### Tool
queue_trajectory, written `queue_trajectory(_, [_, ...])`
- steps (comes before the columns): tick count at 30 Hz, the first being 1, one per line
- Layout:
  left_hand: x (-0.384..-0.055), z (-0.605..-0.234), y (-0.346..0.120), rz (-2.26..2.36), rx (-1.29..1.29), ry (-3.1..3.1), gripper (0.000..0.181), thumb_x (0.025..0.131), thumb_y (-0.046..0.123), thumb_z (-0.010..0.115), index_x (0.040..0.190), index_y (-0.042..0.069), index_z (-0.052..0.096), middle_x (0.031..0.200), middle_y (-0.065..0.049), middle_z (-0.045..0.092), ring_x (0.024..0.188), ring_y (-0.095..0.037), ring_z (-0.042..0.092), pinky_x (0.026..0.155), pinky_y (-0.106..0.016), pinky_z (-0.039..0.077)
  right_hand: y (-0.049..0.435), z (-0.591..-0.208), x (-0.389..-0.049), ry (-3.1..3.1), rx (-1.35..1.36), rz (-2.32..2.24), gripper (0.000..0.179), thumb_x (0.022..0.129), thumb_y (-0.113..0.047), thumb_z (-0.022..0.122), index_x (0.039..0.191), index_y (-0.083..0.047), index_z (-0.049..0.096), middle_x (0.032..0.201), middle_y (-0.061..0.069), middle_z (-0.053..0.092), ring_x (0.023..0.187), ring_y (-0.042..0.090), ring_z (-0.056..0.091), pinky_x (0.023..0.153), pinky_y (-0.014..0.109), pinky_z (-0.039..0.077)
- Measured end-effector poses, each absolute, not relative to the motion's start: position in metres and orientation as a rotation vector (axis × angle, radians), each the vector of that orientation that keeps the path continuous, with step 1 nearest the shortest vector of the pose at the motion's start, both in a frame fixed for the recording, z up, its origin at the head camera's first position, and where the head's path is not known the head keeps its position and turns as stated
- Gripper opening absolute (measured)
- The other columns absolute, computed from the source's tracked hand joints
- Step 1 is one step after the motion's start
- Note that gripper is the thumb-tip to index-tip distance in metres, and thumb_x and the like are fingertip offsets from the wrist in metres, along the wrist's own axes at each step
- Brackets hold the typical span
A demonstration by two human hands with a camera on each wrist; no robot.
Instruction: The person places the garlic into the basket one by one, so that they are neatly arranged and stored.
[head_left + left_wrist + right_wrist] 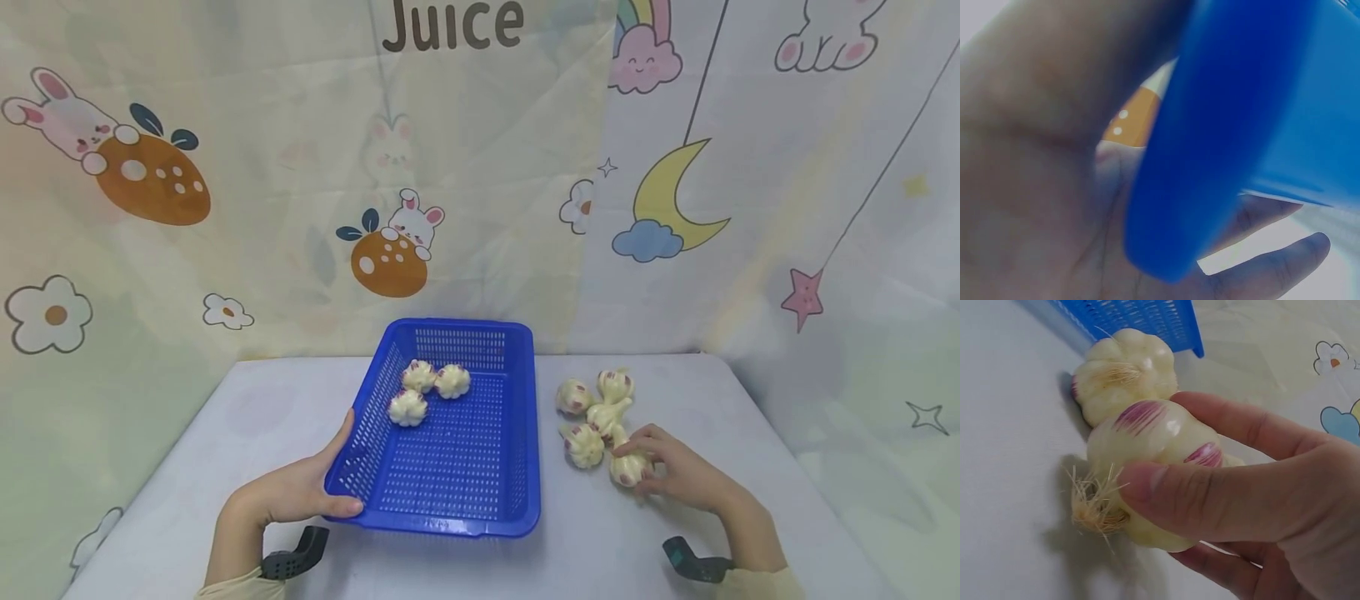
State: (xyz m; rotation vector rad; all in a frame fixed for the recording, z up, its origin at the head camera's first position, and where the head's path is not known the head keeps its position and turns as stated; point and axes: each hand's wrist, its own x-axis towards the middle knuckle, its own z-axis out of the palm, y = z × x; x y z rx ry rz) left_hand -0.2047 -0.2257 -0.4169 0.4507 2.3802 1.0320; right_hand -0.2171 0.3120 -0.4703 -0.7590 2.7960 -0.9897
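Observation:
My left hand (296, 490) holds the near left corner of a blue plastic basket (525, 467), thumb over the rim and other fingers along the outside wall. Close up in the left wrist view, the blurred basket rim (1210, 144) lies across the palm. Inside the basket, three garlic bulbs (408, 408) sit toward the far left. To its right, my right hand (686, 475) grips a garlic bulb (1154, 444) between thumb and fingers, roots facing the wrist camera. Another garlic bulb (1125, 372) lies right beside it on the table.
Several more garlic bulbs (615, 385) are clustered on the white table (675, 383), right of the basket. A printed cloth backdrop (480, 167) hangs behind the table. Dark wrist devices (296, 554) are strapped on both wrists.

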Motion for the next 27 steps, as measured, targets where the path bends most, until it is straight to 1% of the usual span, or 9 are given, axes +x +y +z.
queue_trajectory(3, [-0.204, -0.416, -0.225, 1.045, 0.451, 2.375, 0.122, 0.080, 0.043, 0.072, 0.146, 0.024, -0.029, 0.158, -0.024, -0.009, 0.141, -0.051, 0.011, 0.108, -0.066, 0.023, 0.312, -0.466, -0.217, 2.761, -0.695, -0.984, 0.044, 0.076, -0.020, 0.077, 0.118, -0.020, 0.065, 0.110, -0.002, 0.053, 0.099, 0.002, 0.050, 0.080, 0.029, 0.049])
queue_trajectory(7, [-0.204, -0.416, -0.226, 1.041, 0.447, 2.383, 0.122, 0.080, 0.044, 0.072, 0.146, 0.024, -0.029, 0.157, -0.025, -0.009, 0.141, -0.052, 0.011, 0.107, -0.066, 0.023, 0.312, -0.463, -0.217, 2.715, -0.620, -0.978, 0.047, 0.079, -0.025, 0.075, 0.124, -0.019, 0.062, 0.113, -0.002, 0.054, 0.105, 0.008, 0.054, 0.089, 0.039, 0.052])
queue_trajectory(9, [-0.205, -0.417, -0.226, 1.037, 0.437, 2.385, 0.122, 0.080, 0.043, 0.072, 0.146, 0.024, -0.029, 0.158, -0.024, -0.009, 0.142, -0.051, 0.010, 0.108, -0.066, 0.023, 0.312, -0.463, -0.217, 2.699, -0.606, -0.984, 0.049, 0.080, -0.027, 0.074, 0.126, -0.017, 0.061, 0.115, 0.000, 0.055, 0.107, 0.012, 0.055, 0.089, 0.039, 0.052])
queue_trajectory(12, [-0.205, -0.419, -0.226, 1.042, 0.433, 2.381, 0.121, 0.081, 0.042, 0.072, 0.147, 0.025, -0.028, 0.158, -0.022, -0.011, 0.143, -0.049, 0.009, 0.109, -0.065, 0.021, 0.312, -0.463, -0.217, 2.686, -0.595, -0.992, 0.050, 0.080, -0.029, 0.074, 0.127, -0.016, 0.060, 0.117, 0.002, 0.056, 0.108, 0.012, 0.056, 0.088, 0.035, 0.053])
queue_trajectory(17, [-0.206, -0.419, -0.226, 1.041, 0.450, 2.385, 0.121, 0.081, 0.041, 0.072, 0.147, 0.024, -0.028, 0.158, -0.022, -0.011, 0.143, -0.048, 0.009, 0.109, -0.065, 0.021, 0.313, -0.462, -0.217, 2.653, -0.616, -1.015, 0.051, 0.080, -0.031, 0.074, 0.126, -0.015, 0.060, 0.120, 0.004, 0.057, 0.107, 0.002, 0.054, 0.086, 0.027, 0.052])
queue_trajectory(21, [-0.205, -0.416, -0.224, 1.030, 0.478, 2.398, 0.122, 0.080, 0.042, 0.072, 0.147, 0.021, -0.028, 0.158, -0.023, -0.010, 0.142, -0.049, 0.011, 0.109, -0.065, 0.021, 0.313, -0.460, -0.215, 2.666, -0.649, -1.016, 0.051, 0.079, -0.028, 0.076, 0.125, -0.012, 0.061, 0.118, 0.005, 0.057, 0.104, -0.004, 0.052, 0.084, 0.026, 0.053])
queue_trajectory(24, [-0.205, -0.414, -0.222, 1.013, 0.476, 2.417, 0.123, 0.079, 0.045, 0.073, 0.147, 0.019, -0.027, 0.158, -0.023, -0.009, 0.142, -0.049, 0.011, 0.109, -0.065, 0.022, 0.313, -0.455, -0.213, 2.696, -0.629, -0.989, 0.053, 0.078, -0.027, 0.077, 0.125, -0.013, 0.060, 0.118, 0.006, 0.058, 0.103, 0.003, 0.055, 0.083, 0.028, 0.054])
queue_trajectory(27, [-0.204, -0.415, -0.223, 1.004, 0.462, 2.423, 0.124, 0.079, 0.046, 0.073, 0.148, 0.019, -0.026, 0.158, -0.023, -0.009, 0.143, -0.048, 0.011, 0.109, -0.065, 0.021, 0.312, -0.450, -0.212, 2.723, -0.587, -0.967, 0.054, 0.077, -0.031, 0.077, 0.126, -0.015, 0.060, 0.118, 0.005, 0.059, 0.103, 0.011, 0.057, 0.082, 0.031, 0.054])
